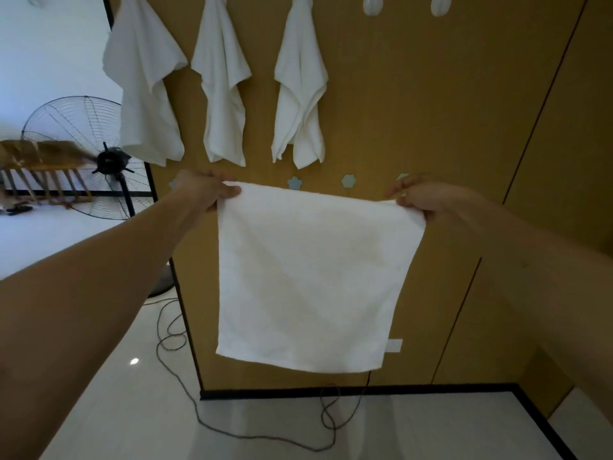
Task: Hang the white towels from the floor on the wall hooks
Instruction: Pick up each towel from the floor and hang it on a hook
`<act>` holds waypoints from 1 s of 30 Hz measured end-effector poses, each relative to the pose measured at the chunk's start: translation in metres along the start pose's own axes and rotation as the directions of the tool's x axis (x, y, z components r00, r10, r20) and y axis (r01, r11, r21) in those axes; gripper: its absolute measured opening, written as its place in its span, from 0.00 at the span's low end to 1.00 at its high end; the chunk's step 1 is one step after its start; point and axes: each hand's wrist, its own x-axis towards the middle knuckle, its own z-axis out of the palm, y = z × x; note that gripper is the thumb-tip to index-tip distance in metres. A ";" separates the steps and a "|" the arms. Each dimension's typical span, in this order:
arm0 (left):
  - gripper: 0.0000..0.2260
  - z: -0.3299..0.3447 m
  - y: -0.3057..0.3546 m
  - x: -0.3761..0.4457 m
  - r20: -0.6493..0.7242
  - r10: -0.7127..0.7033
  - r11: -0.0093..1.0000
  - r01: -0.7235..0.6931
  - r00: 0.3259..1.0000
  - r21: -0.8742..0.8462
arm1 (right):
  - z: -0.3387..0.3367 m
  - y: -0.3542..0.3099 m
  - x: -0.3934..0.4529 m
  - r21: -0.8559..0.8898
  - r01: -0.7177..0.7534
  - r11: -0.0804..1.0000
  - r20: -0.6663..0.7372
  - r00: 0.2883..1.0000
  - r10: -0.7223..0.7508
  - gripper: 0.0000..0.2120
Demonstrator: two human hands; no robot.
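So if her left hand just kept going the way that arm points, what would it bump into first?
Probably the wooden wall, just below the middle hanging towel. The left hand, pinching the held towel, aims up and forward; depth is unclear.

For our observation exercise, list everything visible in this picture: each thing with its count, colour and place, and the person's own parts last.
Hung towels: three, white, on hooks at the wall's top left.
Held towel: one, white, spread flat in front of the wall, centre.
Free hooks: two, white, top right of the hung towels.
Stickers: three or four, pale blue, on the wall just above the held towel.
Wall: one, tan panels with dark seams.
Fan: one, black, standing on the left.
Cable: one, dark, looping over the floor.
Floor: white, glossy, black skirting along the wall.
Rack: one, wooden, far left.
Left hand: pinches the towel's top left corner.
Right hand: pinches its top right corner.
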 end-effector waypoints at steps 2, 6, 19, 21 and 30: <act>0.15 0.013 0.005 -0.001 -0.031 0.024 0.999 -0.023 0.999 0.032 | -0.007 0.004 0.013 -0.016 0.030 0.999 0.014 0.999 -0.030 0.07; 0.14 0.043 0.021 -0.006 -0.157 0.121 0.977 -0.089 0.980 0.194 | -0.033 0.012 0.038 0.037 0.187 0.982 0.087 0.978 -0.189 0.07; 0.09 0.153 0.084 0.002 -0.325 0.400 0.861 -0.230 0.857 0.454 | -0.126 0.024 0.105 -0.204 0.373 0.905 -0.155 0.901 -0.406 0.20; 0.08 0.168 0.097 0.008 -0.305 0.440 0.845 -0.274 0.845 0.459 | -0.140 0.023 0.111 -0.308 0.407 0.860 -0.226 0.846 -0.482 0.17; 0.10 0.216 0.157 0.037 -0.006 0.748 0.517 -0.577 0.664 0.633 | -0.194 -0.003 0.146 -0.114 0.562 0.819 -0.323 0.759 -0.566 0.11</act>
